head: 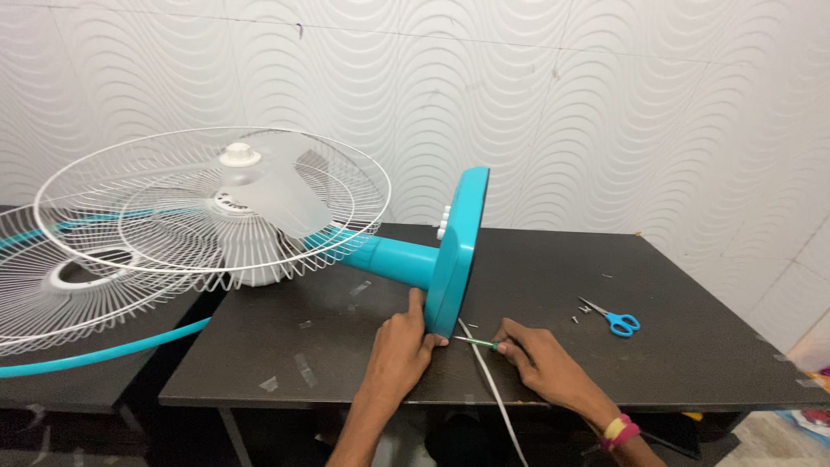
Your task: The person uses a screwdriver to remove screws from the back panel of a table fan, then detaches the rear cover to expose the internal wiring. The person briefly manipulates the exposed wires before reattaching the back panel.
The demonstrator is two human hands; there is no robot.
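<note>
- The left hand [405, 339] reaches in from the near edge, forearm angled up and to the right, fingers curled together and pressed on the lower edge of a turquoise fan base [458, 251], thumb pointing up along its left face.
- The right hand [536, 353] comes in from the lower right, wrist low on the table, fingers pinched shut on the green handle of a small screwdriver [478, 343].
- The screwdriver lies almost level, its metal tip pointing left at the bottom edge of the base, just right of the left fingers.
- The base stands on its edge near the middle of a dark table [674, 346], tilted slightly, with white buttons [442, 222] on its far left face.
- A turquoise neck [389, 258] runs left from the base to a white motor housing [255, 251].
- A white wire guard [212, 203] lies nearly flat above the motor, with translucent blades [281, 195] and a white hub cap [239, 156] inside it.
- A second white guard with a turquoise rim [86, 298] sits lower, at far left.
- A white cord [493, 385] runs from under the base toward the near edge, between the two hands.
- Blue-handled scissors [616, 319] and a few small screws [577, 313] lie to the right, well apart from the hands.
- A yellow and pink band [619, 430] circles the right wrist.
- A white wall with a wavy relief [605, 112] stands behind the table.
</note>
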